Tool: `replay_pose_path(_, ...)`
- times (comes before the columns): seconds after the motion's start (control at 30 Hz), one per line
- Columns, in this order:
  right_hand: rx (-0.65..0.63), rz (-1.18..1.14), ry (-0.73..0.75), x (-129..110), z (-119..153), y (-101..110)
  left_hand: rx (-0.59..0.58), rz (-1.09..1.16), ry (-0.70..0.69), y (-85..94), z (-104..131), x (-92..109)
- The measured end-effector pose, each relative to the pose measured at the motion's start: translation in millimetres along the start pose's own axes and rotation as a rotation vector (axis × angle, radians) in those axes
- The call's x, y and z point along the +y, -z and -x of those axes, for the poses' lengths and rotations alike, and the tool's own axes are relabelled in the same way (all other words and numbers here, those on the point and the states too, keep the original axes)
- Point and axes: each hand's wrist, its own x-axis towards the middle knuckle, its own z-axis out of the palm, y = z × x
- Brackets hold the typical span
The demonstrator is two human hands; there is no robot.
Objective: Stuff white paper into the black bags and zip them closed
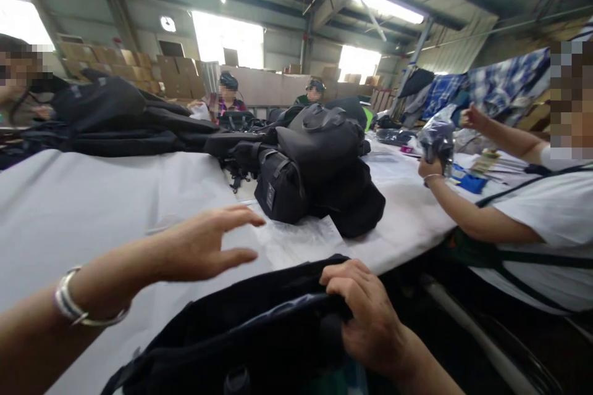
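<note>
A black bag (199, 339) lies at the front edge of the table, its opening facing me and its inside dark. My right hand (370, 315) grips the right end of its rim, fingers curled over the fabric. Above the bag's left part, my left hand (208, 244) is in the air with thumb and fingers apart, holding nothing; a silver bracelet is on that wrist. Just beyond both hands, clear plastic bags (301, 237) rest on the white table (111, 197), partly beneath a pile of black bags (319, 166).
More black bags (115, 117) are heaped at the back left. At the right, a person in a white shirt (560, 210) holds a plastic-wrapped dark item (438, 142). Other people sit across the table and at the far left. Blue packets (467, 179) lie near the right-hand person.
</note>
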Motion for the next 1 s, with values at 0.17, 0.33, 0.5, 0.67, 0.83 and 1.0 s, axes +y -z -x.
replay_pose_path(0.17,-0.016,0.088,0.086,-5.0,-8.0,0.1,-0.323,-0.081,0.032,-19.2,3.2,46.6)
replay_pose_path(0.33,-0.037,0.113,0.22,-8.8,-17.2,31.3,-0.124,-0.485,0.101,-1.3,-31.4,46.2)
replay_pose_path(0.5,-0.038,0.305,0.258,-13.0,-25.0,46.7,0.143,-0.672,0.081,36.5,-73.2,47.7)
replay_pose_path(0.67,-0.032,0.303,0.219,-11.3,-18.9,40.9,0.111,-0.652,0.013,30.3,-96.6,51.4)
replay_pose_path(0.83,-0.046,0.25,0.147,-0.7,-9.7,31.5,0.051,-0.543,-0.032,-9.0,-113.0,29.0)
replay_pose_path(1.0,-0.018,0.544,-0.026,23.8,0.6,12.1,0.135,-0.34,-0.141,-3.8,-111.3,-9.1)
